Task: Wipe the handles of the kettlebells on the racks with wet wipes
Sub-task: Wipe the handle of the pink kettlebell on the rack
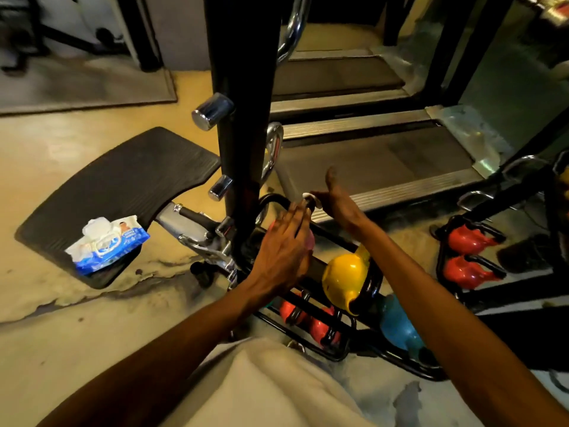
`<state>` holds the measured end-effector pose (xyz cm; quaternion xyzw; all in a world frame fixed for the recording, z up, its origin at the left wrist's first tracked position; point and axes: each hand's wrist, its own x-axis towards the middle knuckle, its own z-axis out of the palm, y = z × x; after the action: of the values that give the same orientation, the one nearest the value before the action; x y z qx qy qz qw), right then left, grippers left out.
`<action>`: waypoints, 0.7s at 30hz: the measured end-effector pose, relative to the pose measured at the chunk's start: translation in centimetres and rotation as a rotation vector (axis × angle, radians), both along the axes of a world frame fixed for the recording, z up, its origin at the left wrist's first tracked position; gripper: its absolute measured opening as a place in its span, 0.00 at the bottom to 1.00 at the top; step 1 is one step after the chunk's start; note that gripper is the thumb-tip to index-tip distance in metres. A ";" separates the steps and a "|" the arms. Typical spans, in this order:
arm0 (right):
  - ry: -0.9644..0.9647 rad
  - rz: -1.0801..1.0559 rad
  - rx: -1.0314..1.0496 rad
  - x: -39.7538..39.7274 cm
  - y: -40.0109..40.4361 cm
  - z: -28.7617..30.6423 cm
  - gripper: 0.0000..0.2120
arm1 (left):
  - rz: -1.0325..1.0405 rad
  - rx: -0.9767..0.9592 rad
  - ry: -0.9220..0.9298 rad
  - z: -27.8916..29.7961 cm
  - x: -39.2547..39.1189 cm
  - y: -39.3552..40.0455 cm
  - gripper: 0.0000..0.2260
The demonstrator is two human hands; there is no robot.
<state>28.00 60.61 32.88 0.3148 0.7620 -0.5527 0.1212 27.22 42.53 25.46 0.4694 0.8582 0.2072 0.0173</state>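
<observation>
White wipe (pixel 308 197) pinched by right hand (pixel 340 204) round black handle (pixel 272 199), thumb up; left hand (pixel 284 248), fingers straight, steadying pink kettlebell (pixel 310 241); pack (pixel 106 243) left of it, within reach.

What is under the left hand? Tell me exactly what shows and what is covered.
A pink kettlebell shows only at the left hand edge; its black handle arches beyond. The hand covers the rest.
</observation>
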 end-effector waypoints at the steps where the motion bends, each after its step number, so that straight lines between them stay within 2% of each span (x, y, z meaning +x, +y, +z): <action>1: -0.020 0.039 -0.032 0.1 0.0 0.7 0.59 | 0.011 0.027 0.015 0.1 0.2 0.1 0.34; 7: 0.057 0.050 -0.195 0.2 1.3 3.8 0.51 | 0.060 0.097 0.008 0.6 0.9 -0.1 0.35; 10: 0.032 0.108 -0.231 -0.6 1.9 3.3 0.54 | 0.085 0.121 0.016 0.6 1.4 0.3 0.34; 11: 0.021 0.138 -0.239 -0.9 2.2 2.9 0.56 | 0.089 0.114 0.023 0.5 1.4 0.4 0.34; 16: 0.055 0.166 -0.188 -2.7 3.0 2.4 0.48 | 0.101 0.119 0.034 0.3 1.6 0.5 0.37; 19: 0.042 0.285 -0.193 -4.0 3.9 0.3 0.61 | 0.104 0.184 0.048 0.6 1.9 0.7 0.36; 20: 0.050 0.303 -0.194 -4.1 4.4 -1.0 0.62 | 0.113 0.180 0.047 0.6 1.9 0.8 0.35; 21: 0.060 0.317 -0.144 -3.9 4.7 -1.5 0.58 | 0.121 0.166 0.040 0.4 1.8 0.8 0.35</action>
<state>24.06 65.29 31.38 0.1643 0.7639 -0.5890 0.2062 29.06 43.30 25.88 0.4206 0.8650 0.2688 -0.0511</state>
